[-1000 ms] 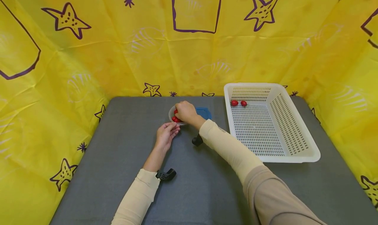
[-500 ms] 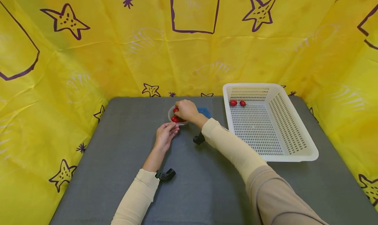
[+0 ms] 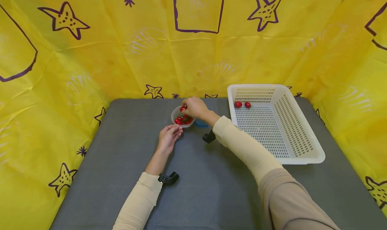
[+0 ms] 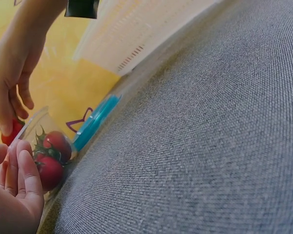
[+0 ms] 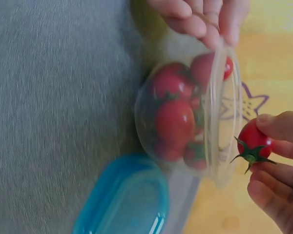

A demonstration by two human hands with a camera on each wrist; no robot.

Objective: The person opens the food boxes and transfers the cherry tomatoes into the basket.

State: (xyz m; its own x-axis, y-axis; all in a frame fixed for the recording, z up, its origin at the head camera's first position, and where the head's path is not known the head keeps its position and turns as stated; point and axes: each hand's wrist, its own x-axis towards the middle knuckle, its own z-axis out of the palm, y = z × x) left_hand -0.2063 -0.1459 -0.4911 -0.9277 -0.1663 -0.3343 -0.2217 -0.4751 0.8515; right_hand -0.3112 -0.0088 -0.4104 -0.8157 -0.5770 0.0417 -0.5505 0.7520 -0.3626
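A clear plastic container (image 3: 173,116) holding several red cherry tomatoes stands on the grey table towards the back. My left hand (image 3: 169,136) pinches its near rim between thumb and fingers, as the right wrist view shows. Just above the open top, my right hand (image 3: 197,108) pinches one cherry tomato (image 5: 254,141) with its green stem end exposed. The other tomatoes (image 5: 175,120) show through the container's clear wall, some with green calyxes. Beside the container on the right lies a blue lid (image 5: 122,200), partly hidden under the right hand in the head view.
To the right stands a white perforated basket (image 3: 308,160) with two cherry tomatoes (image 3: 238,104) in its far left corner. A yellow patterned cloth (image 3: 193,65) hangs round the back and sides of the grey table (image 3: 127,149).
My right hand has risen out of the container and shifted slightly right, bringing up a cherry tomato. More tomatoes now show inside. The left hand stays at the rim.
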